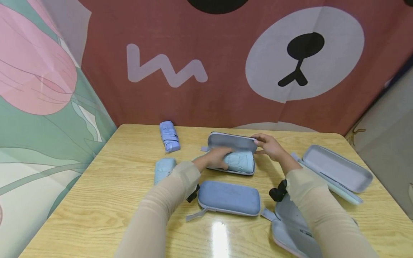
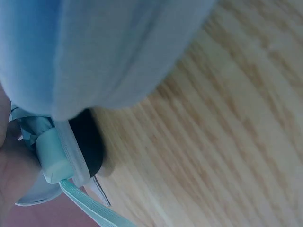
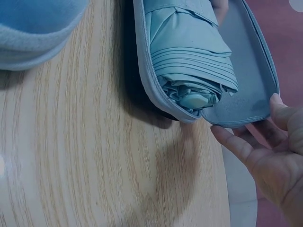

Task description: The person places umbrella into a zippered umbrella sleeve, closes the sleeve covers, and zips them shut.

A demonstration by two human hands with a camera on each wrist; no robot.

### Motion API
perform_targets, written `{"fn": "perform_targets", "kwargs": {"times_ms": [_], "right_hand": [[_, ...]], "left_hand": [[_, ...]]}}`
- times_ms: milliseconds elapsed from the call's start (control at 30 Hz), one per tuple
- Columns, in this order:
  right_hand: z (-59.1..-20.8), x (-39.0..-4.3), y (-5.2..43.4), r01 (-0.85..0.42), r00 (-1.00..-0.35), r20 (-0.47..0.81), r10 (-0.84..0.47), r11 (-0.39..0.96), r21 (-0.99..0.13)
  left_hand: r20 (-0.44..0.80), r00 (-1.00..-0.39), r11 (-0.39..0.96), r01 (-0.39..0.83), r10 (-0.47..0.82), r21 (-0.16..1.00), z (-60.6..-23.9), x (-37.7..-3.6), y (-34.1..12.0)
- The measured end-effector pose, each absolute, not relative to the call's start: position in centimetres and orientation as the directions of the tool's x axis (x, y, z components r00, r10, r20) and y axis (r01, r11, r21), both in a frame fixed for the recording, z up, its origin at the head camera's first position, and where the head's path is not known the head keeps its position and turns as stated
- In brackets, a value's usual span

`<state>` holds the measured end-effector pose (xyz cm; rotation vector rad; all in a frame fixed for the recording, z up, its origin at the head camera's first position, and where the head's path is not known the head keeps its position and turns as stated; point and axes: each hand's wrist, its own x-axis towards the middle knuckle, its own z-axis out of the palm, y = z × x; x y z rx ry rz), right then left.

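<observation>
An open grey zip case (image 1: 230, 141) lies near the back of the table with a pale teal folded umbrella (image 1: 240, 162) in its lower half. My left hand (image 1: 217, 157) grips the umbrella's left part, thumb on the near side and fingers across the far side. In the left wrist view, the umbrella's handle end (image 2: 53, 156) with its wrist strap shows at the case's rim. My right hand (image 1: 269, 146) pinches the right end of the raised lid (image 3: 246, 90), thumb inside and fingers outside. Pleated fabric and the umbrella's tip (image 3: 193, 100) face the right wrist camera.
A closed blue case (image 1: 229, 197) lies in front. Two open cases, one at the right (image 1: 337, 168) and one nearer (image 1: 290, 229), lie partly under my right arm. At the left are a periwinkle folded umbrella (image 1: 169, 137) and a light blue one (image 1: 164, 168). A cloth wall (image 1: 226, 100) stands behind.
</observation>
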<state>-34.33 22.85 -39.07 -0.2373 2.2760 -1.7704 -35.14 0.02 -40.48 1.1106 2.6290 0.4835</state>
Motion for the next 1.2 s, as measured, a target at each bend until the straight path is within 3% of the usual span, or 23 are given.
{"fn": "perform_targets", "kwargs": {"times_ms": [400,633,833,1200], "right_hand": [[-39.1,-34.3,22.6,0.026,-0.954,-0.094,-0.285,0.233,-0.972],[-39.0,-34.1,21.6,0.114,-0.964,-0.161,-0.213,0.220,-0.969],[-41.0,-35.5,21.7,0.204,-0.952,-0.237,-0.192,0.179,-0.963],[-40.5,-34.5,21.2,0.291,-0.930,-0.317,-0.186,0.155,-0.944]], "left_hand": [[-0.121,-0.689,0.659,0.606,0.715,0.445,-40.9,-35.3,-0.4],[-0.096,-0.685,0.654,0.631,0.722,0.416,-41.6,-35.6,-0.5],[-0.114,-0.723,0.685,0.576,0.681,0.446,-41.5,-35.4,-1.1],[-0.094,-0.783,0.702,0.490,0.615,0.517,-41.3,-35.2,-4.1]]}}
